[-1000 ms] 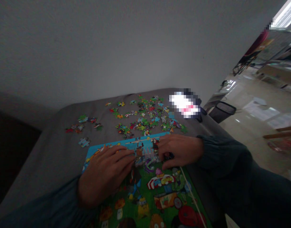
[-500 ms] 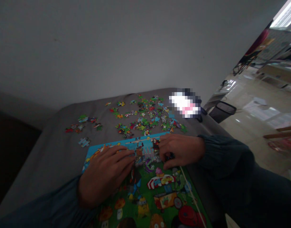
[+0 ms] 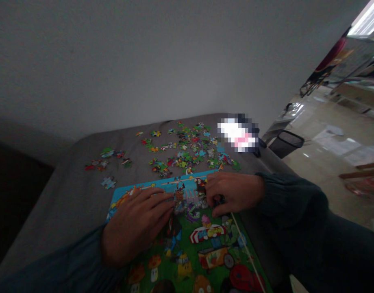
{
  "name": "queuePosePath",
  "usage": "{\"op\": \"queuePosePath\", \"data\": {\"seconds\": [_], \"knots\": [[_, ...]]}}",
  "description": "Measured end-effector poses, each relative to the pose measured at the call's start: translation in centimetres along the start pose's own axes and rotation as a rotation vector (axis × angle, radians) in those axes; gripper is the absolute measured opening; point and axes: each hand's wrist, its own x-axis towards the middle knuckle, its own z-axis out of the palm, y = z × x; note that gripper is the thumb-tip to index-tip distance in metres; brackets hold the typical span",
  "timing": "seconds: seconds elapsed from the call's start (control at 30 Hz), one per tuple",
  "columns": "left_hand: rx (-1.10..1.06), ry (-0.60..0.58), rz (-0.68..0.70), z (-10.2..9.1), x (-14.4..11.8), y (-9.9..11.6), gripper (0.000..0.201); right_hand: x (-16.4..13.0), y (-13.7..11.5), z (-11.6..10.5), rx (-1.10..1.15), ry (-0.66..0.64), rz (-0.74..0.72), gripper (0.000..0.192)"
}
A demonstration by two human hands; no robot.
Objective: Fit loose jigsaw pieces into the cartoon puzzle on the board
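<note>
A colourful cartoon puzzle board (image 3: pixel 187 240) lies in front of me, with blue along its far edge and green over the nearer part. My left hand (image 3: pixel 141 224) rests flat on the board's left side, fingers stretched out toward its middle. Over the upper right part of the board, my right hand (image 3: pixel 228 193) is bent, its fingers curled down and the thumb toward them. Whatever is between those fingertips is hidden or too dark to make out. Just past the far edge, many loose jigsaw pieces (image 3: pixel 190 150) lie scattered in a heap.
A grey cloth (image 3: pixel 68 195) covers the table, which stands against a pale wall (image 3: pixel 162 61). More jigsaw pieces (image 3: pixel 107 182) lie at the left. A blurred-out bright object (image 3: pixel 237 132) sits at the far right corner. Beyond are a dark bin-like object (image 3: pixel 284 142) and shiny floor.
Hardly anything differs. The view has shifted very slightly; both hands keep their places on the board and the loose pieces lie as before.
</note>
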Motion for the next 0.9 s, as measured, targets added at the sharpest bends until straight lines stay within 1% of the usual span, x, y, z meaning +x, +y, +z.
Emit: {"op": "queuePosePath", "data": {"seconds": [0.17, 0.43, 0.7, 0.9], "knots": [[0.017, 0.021, 0.001, -0.09, 0.26, 0.23, 0.029, -0.03, 0.09, 0.04, 0.005, 0.005, 0.000, 0.020], [-0.008, -0.075, 0.008, 0.49, -0.03, 0.19, 0.027, -0.13, -0.13, -0.09, -0.005, 0.008, 0.001, 0.020], [-0.013, -0.060, 0.027, 0.14, 0.21, 0.14, 0.025, -0.27, 0.00, -0.05, 0.014, 0.020, 0.003, 0.019], [-0.002, -0.095, 0.017, 0.14, 0.24, 0.15, 0.025, -0.24, -0.19, 0.02, 0.004, 0.004, -0.004, 0.018]]}}
